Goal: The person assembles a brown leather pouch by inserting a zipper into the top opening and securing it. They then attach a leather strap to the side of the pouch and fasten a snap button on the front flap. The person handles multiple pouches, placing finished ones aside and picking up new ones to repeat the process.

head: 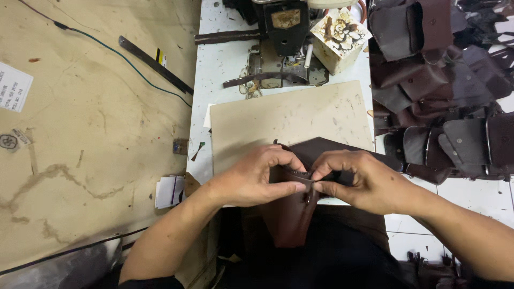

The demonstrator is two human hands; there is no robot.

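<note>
— So, nearest the camera, what are the hands on?

— Both are on a dark brown leather piece point(292, 214) that hangs over the near edge of the tan board point(289, 120) and down toward the person's lap. The left hand point(254, 179) has thumb and fingers pressed together on the fold at the piece's top edge, and the right hand point(358, 179) pinches the same fold, its fingertips touching the left hand's (a short run of zipper teeth shows just between them).

— And the rest of the piece?

— Its upper flap lies flat on the near right part of the board, behind the right hand.

— What sits around the board?

— Left of the board's near corner, a small stack of white cards point(169, 191) rests at the edge of the white table point(214, 69). Further left lies a wide beige sheet point(91, 134), marked and stained, with a dark metal ruler point(155, 65) and a thin blue-green cord point(128, 67) across it.

— Beyond the board?

— A black sewing machine point(284, 37) stands just behind the board's far edge, with a small patterned cream box point(340, 37) right beside it. To the board's right, a heap of dark leather pieces point(444, 85) is piled up, spreading well past the table's edge.
</note>
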